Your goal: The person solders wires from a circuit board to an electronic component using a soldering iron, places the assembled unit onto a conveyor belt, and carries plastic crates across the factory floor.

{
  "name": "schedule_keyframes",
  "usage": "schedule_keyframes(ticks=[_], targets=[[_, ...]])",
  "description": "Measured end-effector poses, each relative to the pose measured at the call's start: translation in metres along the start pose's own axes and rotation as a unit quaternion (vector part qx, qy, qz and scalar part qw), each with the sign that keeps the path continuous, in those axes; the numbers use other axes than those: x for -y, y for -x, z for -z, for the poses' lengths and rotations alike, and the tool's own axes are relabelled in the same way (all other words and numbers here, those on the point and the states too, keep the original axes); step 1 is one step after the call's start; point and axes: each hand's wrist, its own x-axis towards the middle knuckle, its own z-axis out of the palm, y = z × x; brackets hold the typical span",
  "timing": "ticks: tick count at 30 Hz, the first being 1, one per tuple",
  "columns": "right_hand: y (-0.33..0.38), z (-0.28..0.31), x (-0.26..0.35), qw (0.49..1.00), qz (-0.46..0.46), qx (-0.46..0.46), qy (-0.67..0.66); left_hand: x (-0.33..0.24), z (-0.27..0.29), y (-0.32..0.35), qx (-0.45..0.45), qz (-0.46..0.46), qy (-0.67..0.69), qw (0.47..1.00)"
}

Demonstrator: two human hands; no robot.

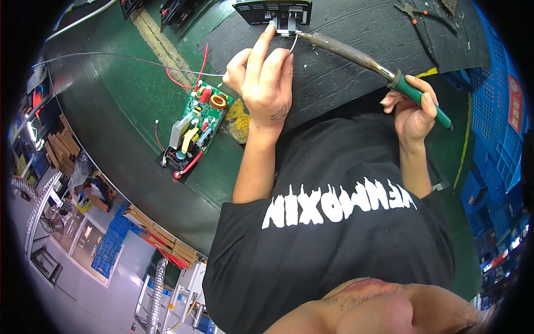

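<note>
- The soldering iron (378, 68) reaches from your right grip (414, 114) toward your left; judge it stiff, fairly light and probably hot along the metal barrel, so the green handle (409, 89) is the place to hold. Your right grip is partly closed, fingers and thumb around that handle.
- The circuit board (203, 119) lies left of your left grip (266, 83), on the tabletop (117, 106); its crowded parts look fragile, so its edges are the safer hold.
- The black panel (248, 14) sits just beyond your left grip, likely rigid and light; take it by its outer edge, away from the iron's tip. One left finger reaches out and touches a part on it.
- The thin wire (111, 54) runs into your left grip, bendy and nearly weightless. Thumb and finger there seem pinched nearly closed on it, its end by the tip.
</note>
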Motion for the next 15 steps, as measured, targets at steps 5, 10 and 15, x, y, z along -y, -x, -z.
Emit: schedule_keyframes(ticks=[5,10,15], targets=[[0.0008,0.0002,0.0005,1.000,0.003,0.001,-0.002,-0.0015,0.0018,-0.0006,-0.001,0.001,0.007,1.000],[0.0004,0.0012,-0.0012,1.000,0.001,-0.003,-0.005,-0.0014,0.0009,0.0009,-0.002,0.002,0.009,1.000],[-0.0001,0.0021,-0.0015,1.000,0.005,0.003,-0.009,-0.0003,0.0017,0.0005,0.000,0.000,0.013,1.000]])
